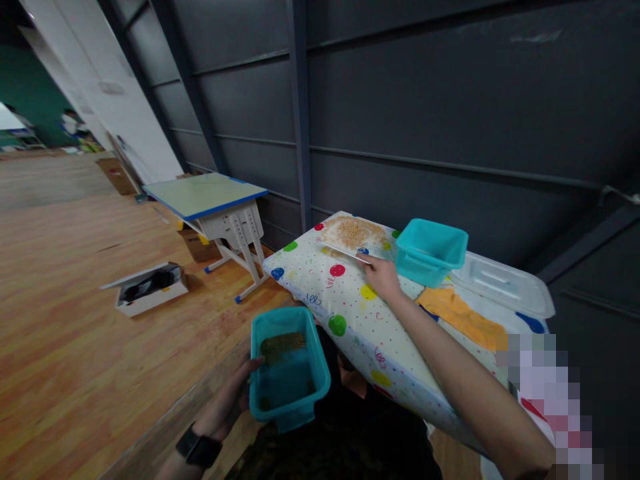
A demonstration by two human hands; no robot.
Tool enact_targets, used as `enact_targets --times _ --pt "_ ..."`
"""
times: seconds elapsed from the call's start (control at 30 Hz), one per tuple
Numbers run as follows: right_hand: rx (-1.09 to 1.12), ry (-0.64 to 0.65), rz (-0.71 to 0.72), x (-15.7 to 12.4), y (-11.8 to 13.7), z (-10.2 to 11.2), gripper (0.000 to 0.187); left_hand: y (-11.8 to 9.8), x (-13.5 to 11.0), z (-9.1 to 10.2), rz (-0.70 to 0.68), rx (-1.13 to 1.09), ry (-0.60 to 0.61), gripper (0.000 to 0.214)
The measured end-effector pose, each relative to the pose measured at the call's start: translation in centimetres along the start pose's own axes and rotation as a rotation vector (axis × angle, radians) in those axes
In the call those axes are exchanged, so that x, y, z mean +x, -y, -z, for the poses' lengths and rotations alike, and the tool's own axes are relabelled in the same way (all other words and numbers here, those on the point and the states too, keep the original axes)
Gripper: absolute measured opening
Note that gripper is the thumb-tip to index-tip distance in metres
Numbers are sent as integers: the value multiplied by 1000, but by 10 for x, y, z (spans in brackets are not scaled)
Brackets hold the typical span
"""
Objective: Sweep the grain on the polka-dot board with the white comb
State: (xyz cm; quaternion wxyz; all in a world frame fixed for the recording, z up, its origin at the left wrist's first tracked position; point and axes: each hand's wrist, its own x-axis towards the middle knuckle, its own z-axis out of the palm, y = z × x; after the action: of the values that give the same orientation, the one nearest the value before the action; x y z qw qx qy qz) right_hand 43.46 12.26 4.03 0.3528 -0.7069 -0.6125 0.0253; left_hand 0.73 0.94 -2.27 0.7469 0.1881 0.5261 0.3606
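My left hand [239, 387] grips a teal plastic container [320, 360] by its left side, below the table's edge. Small brownish grains [283, 345] lie in the container, mostly toward its far end. Over the table, my right hand [383, 275] is closed on a thin, flat white sheet [343, 251], seen nearly edge-on; its exact kind is unclear. Just beyond the sheet, pale yellow grains [354, 231] are spread in a loose heap on the balloon-patterned tablecloth [325, 293]. The fingers under the container are hidden.
A second teal container [425, 267] stands right of the grains. Beside it are a clear plastic lid [505, 283] and an orange cloth [460, 310]. A green-topped desk [210, 193] stands at the left, with an open white box [153, 290] on the floor. A dark panelled wall backs the table.
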Motion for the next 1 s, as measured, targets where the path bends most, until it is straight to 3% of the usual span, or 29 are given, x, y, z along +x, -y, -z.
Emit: enact_targets --times 0.13,0.4,0.63,0.77,0.87,1.0 --pt "24 28 2 -2 2 2 44 6 -5 4 -89 104 -18 97" --pt "58 8 -13 -4 3 1 35 10 -5 2 -44 43 54 93" --pt "-1 -8 -17 -1 1 4 37 9 -1 1 -50 -21 0 91" --pt "-9 -8 -6 -1 0 6 34 7 -3 -6 -72 -71 57 98" --pt "-26 -31 8 -1 0 6 34 1 -11 -13 -66 -18 92 89" --pt "-27 1 28 -3 0 4 33 -8 -21 -23 -4 -2 72 91"
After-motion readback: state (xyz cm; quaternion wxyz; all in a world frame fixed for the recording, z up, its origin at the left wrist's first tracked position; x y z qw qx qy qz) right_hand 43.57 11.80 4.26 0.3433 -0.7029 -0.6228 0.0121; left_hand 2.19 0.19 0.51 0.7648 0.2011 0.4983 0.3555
